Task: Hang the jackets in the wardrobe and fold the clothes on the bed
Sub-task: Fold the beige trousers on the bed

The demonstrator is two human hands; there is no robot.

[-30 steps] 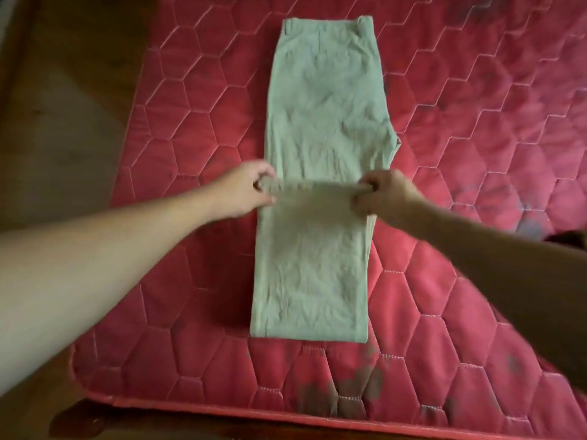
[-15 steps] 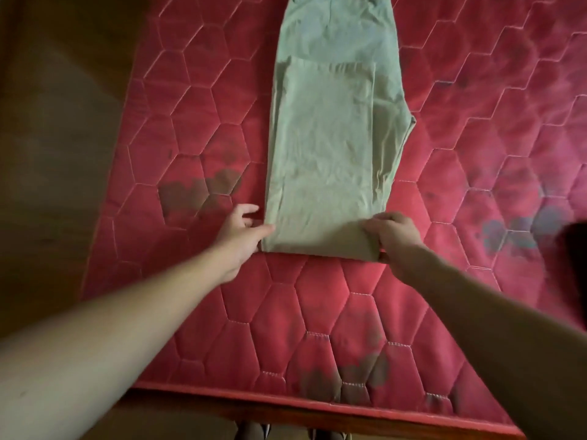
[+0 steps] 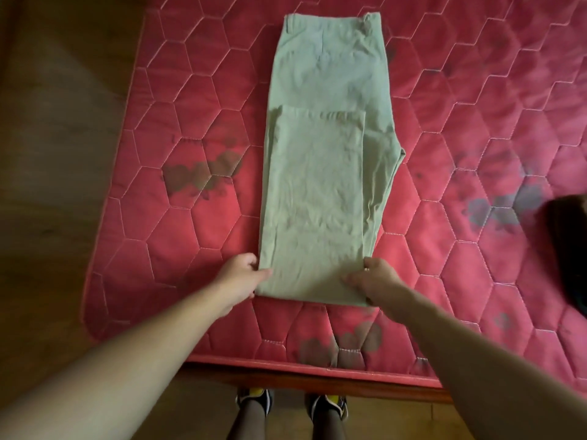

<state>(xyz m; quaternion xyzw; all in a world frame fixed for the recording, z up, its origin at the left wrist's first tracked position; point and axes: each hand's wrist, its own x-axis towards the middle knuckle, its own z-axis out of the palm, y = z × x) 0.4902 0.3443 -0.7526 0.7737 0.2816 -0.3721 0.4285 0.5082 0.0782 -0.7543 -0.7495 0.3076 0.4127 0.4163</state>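
A home bedroom: a red quilted mattress (image 3: 178, 249) fills the frame's centre and right, wooden floor (image 3: 54, 154) along the left

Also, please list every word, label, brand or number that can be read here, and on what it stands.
No text can be read with certainty.
On the mattress, a faint dark mark left of the trousers may be print; too blurred to read.
On the trousers and the shoes, no label or brand shows.

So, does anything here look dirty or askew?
The red mattress has dark stains left and right of the khaki trousers and near the front edge. The trousers' seat corner juts out rightwards past the folded leg.
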